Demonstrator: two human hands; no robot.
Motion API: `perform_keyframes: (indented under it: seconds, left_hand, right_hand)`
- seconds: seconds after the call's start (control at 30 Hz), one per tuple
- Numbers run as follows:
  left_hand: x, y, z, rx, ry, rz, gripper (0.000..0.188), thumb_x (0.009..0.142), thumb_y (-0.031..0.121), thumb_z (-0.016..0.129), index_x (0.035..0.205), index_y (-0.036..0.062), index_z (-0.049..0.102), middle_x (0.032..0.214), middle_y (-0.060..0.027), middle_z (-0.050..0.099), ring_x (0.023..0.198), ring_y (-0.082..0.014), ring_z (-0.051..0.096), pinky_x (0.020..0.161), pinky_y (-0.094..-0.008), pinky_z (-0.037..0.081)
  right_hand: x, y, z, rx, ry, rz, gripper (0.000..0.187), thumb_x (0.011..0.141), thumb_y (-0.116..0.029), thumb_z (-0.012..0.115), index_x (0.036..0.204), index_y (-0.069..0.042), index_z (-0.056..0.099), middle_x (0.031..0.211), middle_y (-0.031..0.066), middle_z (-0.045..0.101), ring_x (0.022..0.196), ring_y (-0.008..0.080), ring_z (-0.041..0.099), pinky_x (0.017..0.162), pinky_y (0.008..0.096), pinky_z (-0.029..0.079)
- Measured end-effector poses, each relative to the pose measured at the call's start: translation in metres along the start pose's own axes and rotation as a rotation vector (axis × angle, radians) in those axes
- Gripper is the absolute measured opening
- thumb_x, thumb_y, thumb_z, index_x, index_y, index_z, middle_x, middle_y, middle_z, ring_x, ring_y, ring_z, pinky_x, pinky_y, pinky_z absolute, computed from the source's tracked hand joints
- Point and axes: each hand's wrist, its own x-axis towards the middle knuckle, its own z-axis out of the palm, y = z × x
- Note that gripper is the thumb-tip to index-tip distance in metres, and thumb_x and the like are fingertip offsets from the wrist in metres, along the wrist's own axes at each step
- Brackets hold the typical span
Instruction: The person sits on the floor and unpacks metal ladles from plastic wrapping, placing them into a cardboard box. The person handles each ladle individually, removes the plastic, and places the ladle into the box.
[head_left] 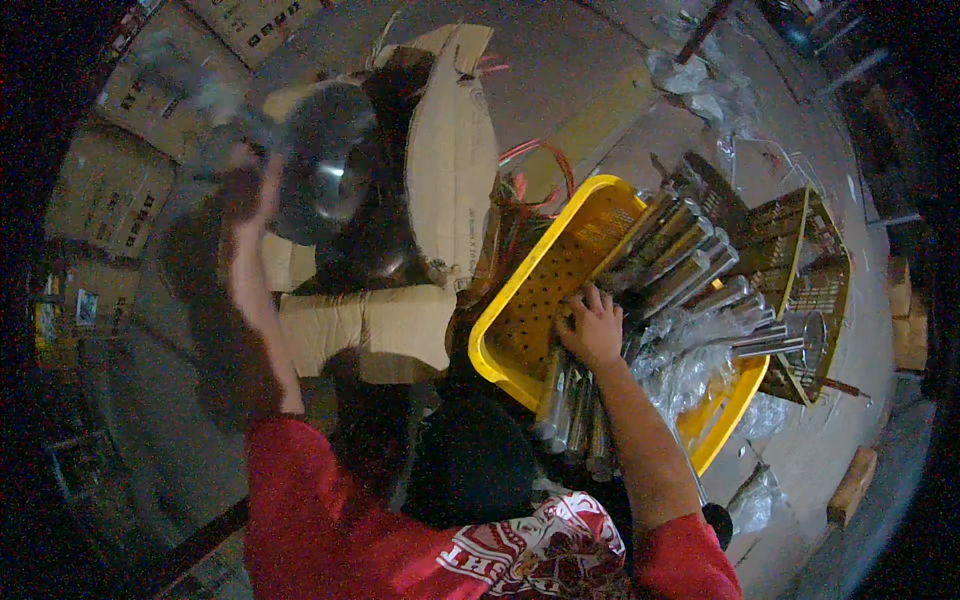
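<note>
My right hand [592, 330] lies over the left side of a bundle of shiny metal tubes [690, 250], its fingers bent around the nearest ones. Those tubes rest slantwise in a yellow plastic basket [490, 325] with holes in its wall, their ends sticking out past the rim. Crumpled clear plastic wrap [690, 385] covers part of the bundle. Out to the left, my left hand [245, 165] is smeared by motion beside a blurred, greyish, see-through thing [205, 105]; its grip does not show. Close to that hand stands an open carton [450, 170] with dark, glossy material [325, 165] inside.
Printed cartons [115, 190] are stacked along the left. Red strapping [545, 155] loops between the open carton and the basket. Behind the tubes stands another slatted basket [815, 280]. Loose plastic film [700, 90] lies on the floor at the back, with a wooden block [852, 485] at right.
</note>
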Motion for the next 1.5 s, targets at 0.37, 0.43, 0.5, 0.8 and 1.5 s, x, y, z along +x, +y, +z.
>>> perform_keyframes:
  seconds: [0.37,0.43,0.5,0.8,1.5]
  left_hand:
    - [-0.091,0.163,-0.157,-1.096,0.075,-0.004,0.033,0.086,0.015,0.073,0.115,0.0073,0.059,0.105,-0.0054,0.064,0.095,-0.0168,0.061,0.084,-0.0324,0.051]
    - [-0.118,0.196,-0.142,-1.166,-0.094,0.048,0.032,0.086,0.014,0.074,0.113,0.0078,0.059,0.102,-0.0036,0.064,0.092,-0.0145,0.061,0.082,-0.0304,0.051]
    - [-0.139,0.223,-0.115,-1.152,-0.248,0.147,0.031,0.085,0.013,0.075,0.111,0.0084,0.058,0.1,-0.0018,0.064,0.09,-0.0122,0.061,0.08,-0.0283,0.052]
    - [-0.18,0.26,-0.015,-1.016,-0.478,0.229,0.03,0.085,0.012,0.072,0.112,0.0069,0.059,0.098,-0.0096,0.065,0.09,-0.019,0.065,0.081,-0.0355,0.053]
    - [-0.228,0.248,0.042,-0.973,-0.741,0.765,0.053,0.074,-0.001,0.066,0.126,0.0037,0.055,0.131,-0.0162,0.05,0.121,-0.0348,0.053,0.101,-0.0379,0.045]
  right_hand:
    - [-0.001,0.006,-0.002,0.054,-0.06,-0.01,0.046,0.088,-0.047,0.064,0.126,-0.02,0.064,0.149,0.0119,0.045,0.132,0.0361,0.046,0.103,0.0522,0.042]
    - [-0.001,0.01,0.006,0.031,-0.038,-0.016,0.047,0.088,-0.047,0.064,0.127,-0.021,0.064,0.15,0.0117,0.044,0.135,0.0368,0.044,0.105,0.0529,0.041]
    - [-0.002,0.016,0.016,0.059,0.004,-0.036,0.051,0.086,-0.045,0.066,0.129,-0.019,0.063,0.152,0.0115,0.043,0.136,0.0371,0.043,0.107,0.0528,0.04]
    - [-0.001,0.036,0.025,-0.087,-0.183,-0.175,0.065,0.086,-0.039,0.066,0.141,-0.008,0.051,0.151,0.0143,0.044,0.139,0.0378,0.04,0.114,0.0456,0.037]
    - [-0.001,0.044,0.011,0.115,-0.092,-0.231,0.076,0.084,-0.035,0.067,0.139,0.011,0.042,0.143,0.0249,0.048,0.136,0.037,0.044,0.119,0.043,0.029]
